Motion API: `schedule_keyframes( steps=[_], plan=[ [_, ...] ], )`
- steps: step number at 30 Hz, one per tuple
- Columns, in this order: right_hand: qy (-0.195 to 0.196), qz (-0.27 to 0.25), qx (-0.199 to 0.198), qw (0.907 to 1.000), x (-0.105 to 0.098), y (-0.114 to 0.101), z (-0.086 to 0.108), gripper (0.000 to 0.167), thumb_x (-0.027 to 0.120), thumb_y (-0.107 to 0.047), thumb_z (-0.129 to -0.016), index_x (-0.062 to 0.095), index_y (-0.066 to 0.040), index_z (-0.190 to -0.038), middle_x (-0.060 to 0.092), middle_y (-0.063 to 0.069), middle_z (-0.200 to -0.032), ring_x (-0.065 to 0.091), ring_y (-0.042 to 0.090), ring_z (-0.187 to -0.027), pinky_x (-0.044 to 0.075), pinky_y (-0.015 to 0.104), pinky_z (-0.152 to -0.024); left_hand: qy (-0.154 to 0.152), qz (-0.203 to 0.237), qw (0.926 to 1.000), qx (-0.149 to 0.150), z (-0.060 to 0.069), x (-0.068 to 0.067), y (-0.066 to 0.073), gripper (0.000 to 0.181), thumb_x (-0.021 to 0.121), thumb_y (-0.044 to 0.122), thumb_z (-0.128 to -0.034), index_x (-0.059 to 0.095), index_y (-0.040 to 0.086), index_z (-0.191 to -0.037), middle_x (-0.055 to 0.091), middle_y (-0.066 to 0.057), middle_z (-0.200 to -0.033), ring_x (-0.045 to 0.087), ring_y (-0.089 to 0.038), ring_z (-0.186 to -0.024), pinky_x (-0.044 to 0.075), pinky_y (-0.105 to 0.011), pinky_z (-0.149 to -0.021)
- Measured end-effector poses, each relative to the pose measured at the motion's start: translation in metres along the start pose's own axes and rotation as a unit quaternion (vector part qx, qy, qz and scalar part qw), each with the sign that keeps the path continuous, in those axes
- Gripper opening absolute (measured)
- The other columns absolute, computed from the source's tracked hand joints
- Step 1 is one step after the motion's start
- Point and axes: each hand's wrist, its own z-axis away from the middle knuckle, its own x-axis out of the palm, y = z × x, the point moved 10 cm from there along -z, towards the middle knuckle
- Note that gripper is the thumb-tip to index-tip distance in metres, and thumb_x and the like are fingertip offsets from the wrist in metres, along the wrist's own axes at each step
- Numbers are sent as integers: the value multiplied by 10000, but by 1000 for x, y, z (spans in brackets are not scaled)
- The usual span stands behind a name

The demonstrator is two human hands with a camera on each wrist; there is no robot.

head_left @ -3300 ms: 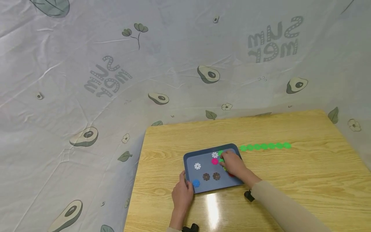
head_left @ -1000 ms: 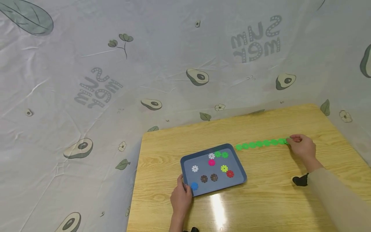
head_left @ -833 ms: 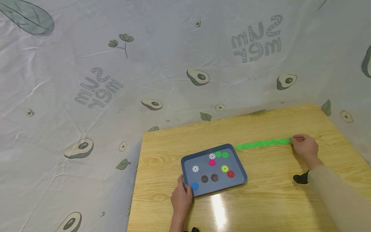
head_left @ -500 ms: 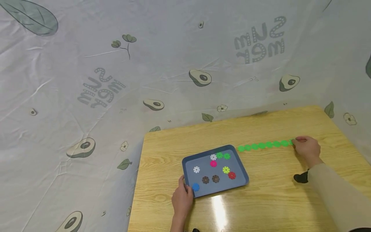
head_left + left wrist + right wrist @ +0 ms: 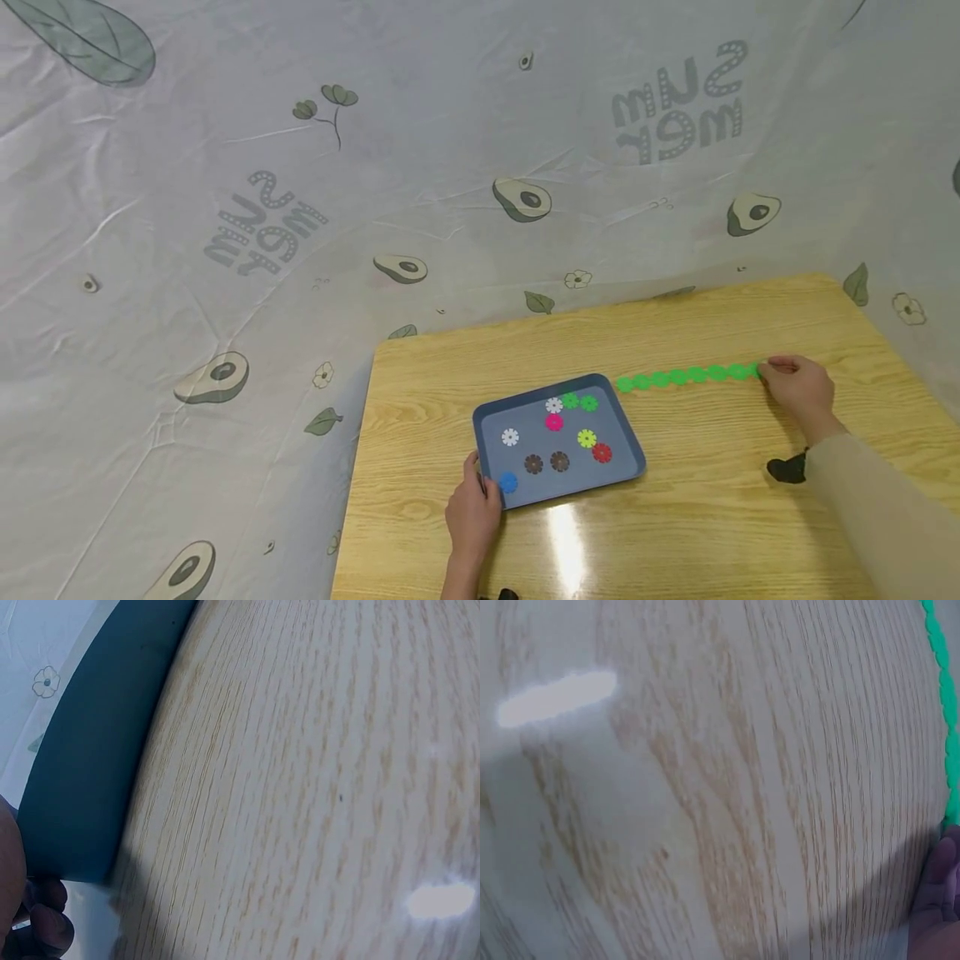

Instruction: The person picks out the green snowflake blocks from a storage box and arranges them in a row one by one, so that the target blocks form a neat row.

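Note:
A row of green notched plastic discs lies on the table to the right of the blue-grey tray. At the row's right end, my right hand pinches the last green disc, which the fingertips partly cover. In the right wrist view, the green row runs down to the fingers. My left hand holds the tray's near left corner, thumb at the rim beside a blue disc. The left wrist view shows the tray's side wall next to that hand's fingers.
Inside the tray lie two green discs, two white ones, a pink, a yellow-green, a red and two brown ones. A printed cloth hangs behind the wooden table.
My right hand has gone from inside the tray to the row's right end, bringing a green disc. Over the last second it shifts that disc slightly. My left hand stays at the tray corner.

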Motion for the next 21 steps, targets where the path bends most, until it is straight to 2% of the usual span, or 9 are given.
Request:
schedule_keyframes(
  steps=[5, 9, 15, 21],
  plan=[
    [-18, 1, -301, 9995, 7, -15, 9, 572, 527, -366, -1060, 554, 117, -1365, 552, 337, -1259, 534, 458, -1076, 411, 462, -792, 116, 46, 9998, 123, 1, -1, 1, 473, 645, 77, -914, 590, 39, -1382, 400, 111, -559, 317, -60, -449, 257, -281, -417],
    [-238, -79, -737, 9970, 25, -44, 19, 604, 528, -409, -1067, 544, 102, -1387, 534, 328, -1283, 532, 478, -1093, 443, 401, -716, 109, 27, 9999, 116, 0, -2, 0, 474, 640, 83, -914, 587, 32, -1383, 398, 99, -555, 316, -73, -450, 254, -291, -418],
    [-722, -283, -1415, 9869, 64, -107, 43, 574, 582, -395, -1057, 569, 77, -1383, 584, 285, -1261, 625, 427, -1041, 516, 321, -681, 53, -29, 10000, 52, -1, -1, -1, 472, 639, 91, -926, 583, 34, -1391, 411, 92, -557, 327, -81, -449, 261, -293, -421],
    [-1165, -625, -1638, 9776, 114, -155, 70, 494, 638, -334, -1040, 609, 55, -1343, 629, 240, -1244, 670, 367, -1020, 542, 323, -714, 71, 15, 9999, 102, 1, 0, 0, 472, 654, 82, -921, 588, 29, -1386, 406, 88, -552, 330, -85, -449, 265, -299, -413]
  ],
)
